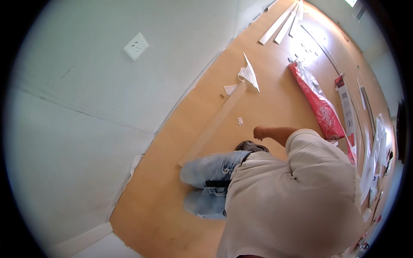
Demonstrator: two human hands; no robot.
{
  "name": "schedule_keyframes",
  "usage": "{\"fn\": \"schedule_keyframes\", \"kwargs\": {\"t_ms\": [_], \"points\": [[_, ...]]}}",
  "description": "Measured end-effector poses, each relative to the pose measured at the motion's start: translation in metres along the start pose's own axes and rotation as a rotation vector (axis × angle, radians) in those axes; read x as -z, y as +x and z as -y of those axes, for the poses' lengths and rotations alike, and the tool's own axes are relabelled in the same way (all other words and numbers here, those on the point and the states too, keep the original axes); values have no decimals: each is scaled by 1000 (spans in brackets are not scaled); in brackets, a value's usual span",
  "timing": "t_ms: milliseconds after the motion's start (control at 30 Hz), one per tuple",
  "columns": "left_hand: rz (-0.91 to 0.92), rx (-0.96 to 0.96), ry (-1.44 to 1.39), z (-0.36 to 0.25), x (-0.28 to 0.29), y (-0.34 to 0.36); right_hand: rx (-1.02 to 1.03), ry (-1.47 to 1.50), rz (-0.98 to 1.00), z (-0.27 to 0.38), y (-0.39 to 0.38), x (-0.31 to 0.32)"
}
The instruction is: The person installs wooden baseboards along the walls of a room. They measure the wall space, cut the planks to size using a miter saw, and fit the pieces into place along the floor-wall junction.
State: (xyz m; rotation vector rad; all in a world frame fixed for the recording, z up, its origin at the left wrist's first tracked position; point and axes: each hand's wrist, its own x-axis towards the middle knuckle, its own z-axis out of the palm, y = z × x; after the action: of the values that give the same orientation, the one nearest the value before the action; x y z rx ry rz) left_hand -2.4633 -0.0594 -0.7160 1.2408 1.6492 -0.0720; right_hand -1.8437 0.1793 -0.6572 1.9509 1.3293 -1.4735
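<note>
While a right hand (259, 133) is held out, a long strip (215, 125) lies on the brown floor (163, 193)

As the person kneels, both knees in blue jeans (211, 163) point toward the pale wall (77, 94). The right hand sticks out from the short sleeve of a tan shirt (284, 185), near a dark shoe (252, 146). It looks small and dark, so I cannot tell if its fingers are open or closed, or if they grip anything. The left hand is out of sight, so I cannot tell about its fingers.

The long strip is flat and light brown. It lies on a slant between the wall and the right hand, with its near end just beside a knee. At its far end is a white striped piece (249, 75) with pointy corners. A little striped scrap (240, 121) lies between the hand and the strip, and it is the loose thing nearest the hand.

Over to the right are a long red bag (316, 103) and a thin white and red box (345, 103). Far off, some white strips (277, 26) fan out. A white socket (137, 46) is on the wall.
</note>
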Motion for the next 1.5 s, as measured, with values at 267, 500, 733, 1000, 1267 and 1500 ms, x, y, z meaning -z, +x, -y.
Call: {"fn": "schedule_keyframes", "kwargs": {"t_ms": [267, 500, 733, 1000, 1267, 1500], "points": [[91, 142, -253, -83, -11, -66, 177, -484, -212, -171, 9, -1], [101, 150, -513, -67, 81, -55, -70, -56, -156, -161, 33, -19], [-61, 41, -1253, -149, 259, 42, -154, 1144, -524, -163, -22, 43], [-249, -44, -190, -347, 228, 119, -263, 1011, -825, -191, -36, 177], [-179, -568, 549, -494, 81, 258, -378, 359, -1525, -288, 115, 206], [-257, -638, 736, -568, -43, 312, -275, 292, -1635, -294, 137, 185]]}}
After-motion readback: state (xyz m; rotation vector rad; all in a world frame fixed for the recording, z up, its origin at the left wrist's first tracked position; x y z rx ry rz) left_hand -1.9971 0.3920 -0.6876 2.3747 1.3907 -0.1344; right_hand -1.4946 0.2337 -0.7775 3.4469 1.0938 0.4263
